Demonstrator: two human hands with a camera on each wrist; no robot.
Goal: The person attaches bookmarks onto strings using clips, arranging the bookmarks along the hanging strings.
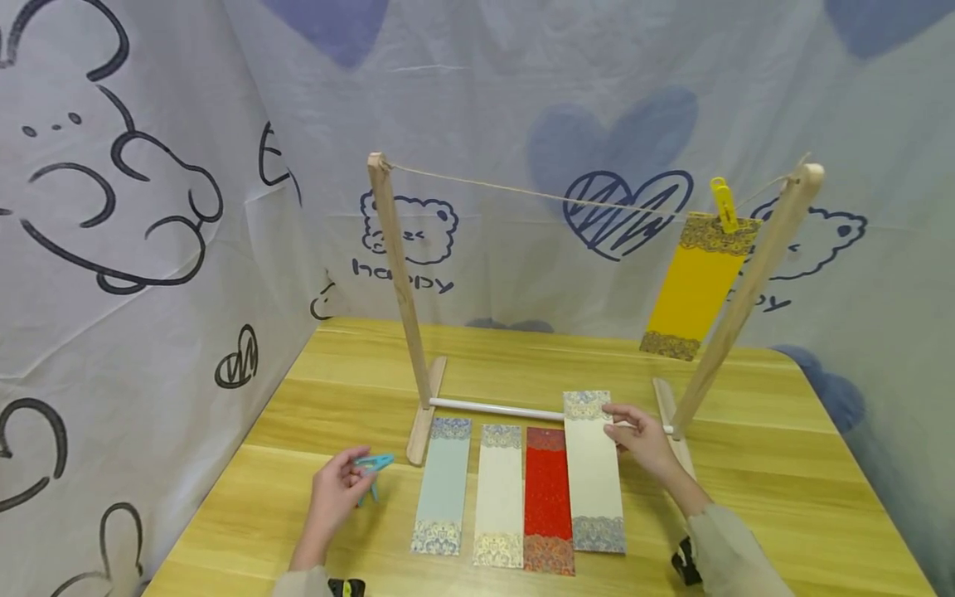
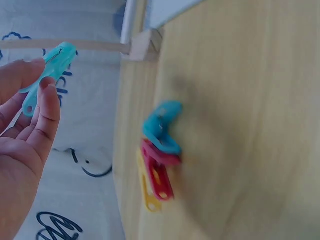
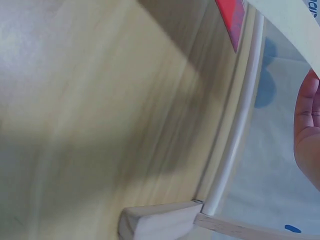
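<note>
A turquoise clothespin (image 1: 376, 462) is pinched between the thumb and fingers of my left hand (image 1: 336, 491), just above the table on the left. Its tips point away from the palm in the left wrist view, where my left hand (image 2: 25, 130) shows at the edge. My right hand (image 1: 645, 441) pinches the upper right edge of a cream paper strip (image 1: 594, 473) with lace-patterned ends, raised off the table. Only part of this strip (image 3: 295, 30) appears in the right wrist view. A yellow strip (image 1: 690, 286) hangs at the right from the cord, under a yellow clothespin (image 1: 724, 206).
A wooden stand (image 1: 403, 290) carries a cord (image 1: 515, 189) between two posts, with a white rod (image 1: 496, 409) low down. Pale blue (image 1: 442, 485), cream (image 1: 498, 497) and red (image 1: 547, 489) strips lie in front. Blue (image 2: 161, 127), red (image 2: 157, 170) and yellow (image 2: 146, 187) clothespins lie near my left hand.
</note>
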